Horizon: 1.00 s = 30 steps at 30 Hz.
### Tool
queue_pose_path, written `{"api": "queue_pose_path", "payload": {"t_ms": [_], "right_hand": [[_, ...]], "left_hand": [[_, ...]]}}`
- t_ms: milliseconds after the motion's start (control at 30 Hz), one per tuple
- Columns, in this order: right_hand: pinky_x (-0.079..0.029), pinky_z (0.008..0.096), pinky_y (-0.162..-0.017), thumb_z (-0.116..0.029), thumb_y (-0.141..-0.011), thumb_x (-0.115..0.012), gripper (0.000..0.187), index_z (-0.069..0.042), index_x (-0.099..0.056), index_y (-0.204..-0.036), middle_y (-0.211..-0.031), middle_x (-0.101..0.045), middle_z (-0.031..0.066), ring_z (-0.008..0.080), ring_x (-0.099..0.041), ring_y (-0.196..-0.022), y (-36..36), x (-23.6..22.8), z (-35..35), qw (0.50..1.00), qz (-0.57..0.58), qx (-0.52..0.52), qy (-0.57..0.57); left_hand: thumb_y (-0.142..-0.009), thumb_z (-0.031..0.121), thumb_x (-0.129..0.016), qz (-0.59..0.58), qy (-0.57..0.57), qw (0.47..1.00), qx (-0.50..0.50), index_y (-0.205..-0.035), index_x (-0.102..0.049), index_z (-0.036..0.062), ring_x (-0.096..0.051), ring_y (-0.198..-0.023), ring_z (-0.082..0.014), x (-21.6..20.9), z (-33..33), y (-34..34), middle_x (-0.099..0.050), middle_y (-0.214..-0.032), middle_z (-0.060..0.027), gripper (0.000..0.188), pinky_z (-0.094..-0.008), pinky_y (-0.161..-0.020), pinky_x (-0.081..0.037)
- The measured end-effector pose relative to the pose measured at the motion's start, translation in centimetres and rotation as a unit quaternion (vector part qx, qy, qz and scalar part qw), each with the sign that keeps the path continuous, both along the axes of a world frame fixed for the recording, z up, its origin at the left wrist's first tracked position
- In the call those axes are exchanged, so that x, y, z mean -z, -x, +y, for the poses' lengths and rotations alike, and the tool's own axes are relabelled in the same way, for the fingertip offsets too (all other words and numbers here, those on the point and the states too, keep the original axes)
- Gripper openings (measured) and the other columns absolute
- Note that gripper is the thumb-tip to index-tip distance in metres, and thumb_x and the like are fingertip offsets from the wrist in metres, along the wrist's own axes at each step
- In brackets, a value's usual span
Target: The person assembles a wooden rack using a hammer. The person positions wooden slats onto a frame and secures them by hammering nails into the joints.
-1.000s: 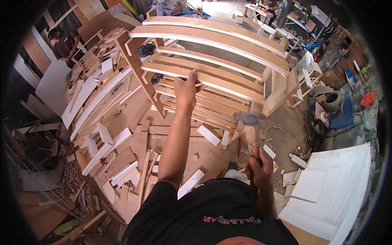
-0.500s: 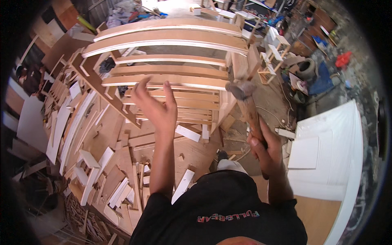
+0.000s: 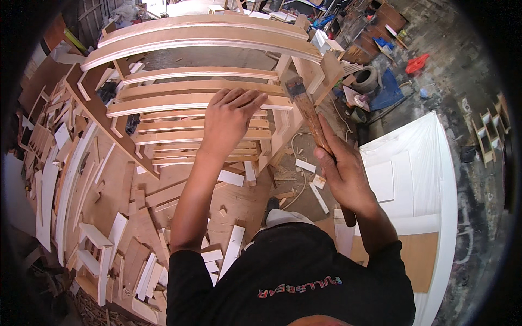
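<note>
I watch a tan plywood frame with long parallel slats [image 3: 185,87] standing in front of the wearer. The left hand [image 3: 232,117] lies over its near slat, fingers bent and close together; I cannot tell whether they grip it. The right hand [image 3: 343,169] has its fingers wrapped around a dark-headed hammer with a brown wooden handle [image 3: 311,116], its head beside the frame's right end. Nearer the wearer than the frame, I see scattered white and tan wood offcuts [image 3: 232,251]; right of it, a worn grey tyre [image 3: 365,80].
</note>
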State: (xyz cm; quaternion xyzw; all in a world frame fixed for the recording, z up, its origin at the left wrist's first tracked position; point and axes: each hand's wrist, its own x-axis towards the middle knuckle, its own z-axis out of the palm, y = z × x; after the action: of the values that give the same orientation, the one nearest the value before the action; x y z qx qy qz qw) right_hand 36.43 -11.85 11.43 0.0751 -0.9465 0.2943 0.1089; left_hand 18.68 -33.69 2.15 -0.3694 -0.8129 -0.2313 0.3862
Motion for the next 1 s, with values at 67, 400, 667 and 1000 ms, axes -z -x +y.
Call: {"api": "queue_pose_path", "payload": {"t_ms": [67, 400, 667, 1000], "right_hand": [[-0.052, 0.0468, -0.079, -0.017, -0.106, -0.060, 0.063, -0.012, -0.036, -0.165, -0.099, -0.065, 0.0253, 0.0408, -0.066, -0.085, 0.6, -0.1, -0.4, 0.997, 0.046, -0.010, -0.056], [-0.050, 0.0506, -0.083, -0.017, -0.104, -0.061, 0.068, -0.016, -0.033, -0.166, -0.099, -0.058, 0.0235, 0.0414, -0.061, -0.088, 1.6, 1.0, -1.6, 0.992, 0.013, 0.009, -0.124], [-0.050, 0.0534, -0.089, -0.020, -0.107, -0.056, 0.066, -0.006, -0.028, -0.166, -0.108, -0.061, 0.0268, 0.0446, -0.062, -0.098, 2.2, 0.8, -2.7, 0.986, 0.005, 0.030, -0.162], [-0.046, 0.0545, -0.103, -0.020, -0.108, -0.051, 0.062, -0.004, -0.030, -0.164, -0.118, -0.064, 0.0314, 0.0506, -0.061, -0.114, 3.2, 1.3, -3.5, 0.982, -0.092, 0.056, -0.152]], "left_hand": [[-0.088, 0.012, -0.072, -0.011, -0.011, 1.000, 0.002, -0.126, -0.076, 0.0145, -0.070, -0.115, -0.0236, 0.2, -0.1, 0.0, -0.077, -0.123, -0.0032, 0.038, -0.0418, -0.102, -0.052], [-0.086, 0.033, -0.079, 0.025, -0.037, 0.994, -0.095, -0.117, -0.079, 0.0134, -0.070, -0.106, -0.0243, 0.4, -3.0, 0.0, -0.078, -0.116, -0.0039, 0.036, -0.0409, -0.097, -0.053], [-0.084, 0.032, -0.080, -0.004, -0.049, 0.998, -0.049, -0.118, -0.079, 0.0160, -0.069, -0.099, -0.0243, 0.4, -4.0, 1.0, -0.078, -0.112, -0.0011, 0.037, -0.0407, -0.091, -0.052], [-0.081, 0.028, -0.082, 0.025, -0.059, 0.997, -0.052, -0.117, -0.081, 0.0140, -0.068, -0.099, -0.0243, 0.9, -3.6, 0.8, -0.079, -0.115, -0.0013, 0.039, -0.0394, -0.091, -0.053]]}}
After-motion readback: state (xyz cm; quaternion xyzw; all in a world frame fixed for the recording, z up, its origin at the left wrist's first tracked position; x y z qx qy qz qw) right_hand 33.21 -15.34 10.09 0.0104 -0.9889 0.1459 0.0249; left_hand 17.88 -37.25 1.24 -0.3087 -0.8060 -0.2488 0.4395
